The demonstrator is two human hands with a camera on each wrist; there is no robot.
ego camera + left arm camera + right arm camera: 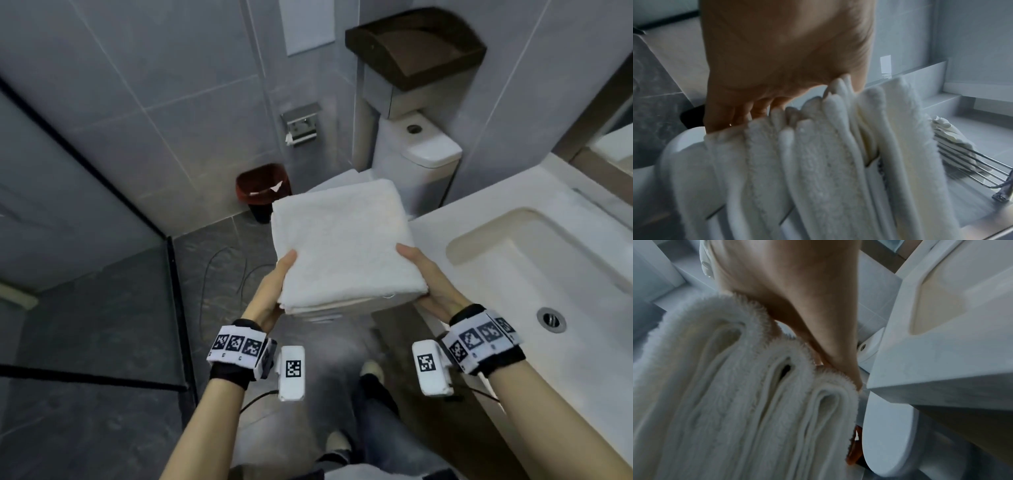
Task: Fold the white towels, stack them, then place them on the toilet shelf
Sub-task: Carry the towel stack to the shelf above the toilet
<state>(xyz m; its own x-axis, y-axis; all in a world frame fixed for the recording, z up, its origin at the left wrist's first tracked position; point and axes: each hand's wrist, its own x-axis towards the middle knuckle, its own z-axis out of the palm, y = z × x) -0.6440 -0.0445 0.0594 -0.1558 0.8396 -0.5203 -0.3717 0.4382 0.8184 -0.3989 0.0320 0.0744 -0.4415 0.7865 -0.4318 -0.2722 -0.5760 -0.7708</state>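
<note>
I carry the stack of folded white towels (346, 243) in the air in front of me, above the toilet seat (888, 434) and just beside the near left corner of the tabletop (479, 219) with its sink (548, 260). My left hand (274, 291) grips the stack's left edge, thumb on top and fingers (740, 112) curled underneath. My right hand (428, 281) holds the right edge the same way. The folded layers show at both sides. Ahead stands the toilet tank (418, 147), with a brown bin (260, 188) on the floor to its left.
</note>
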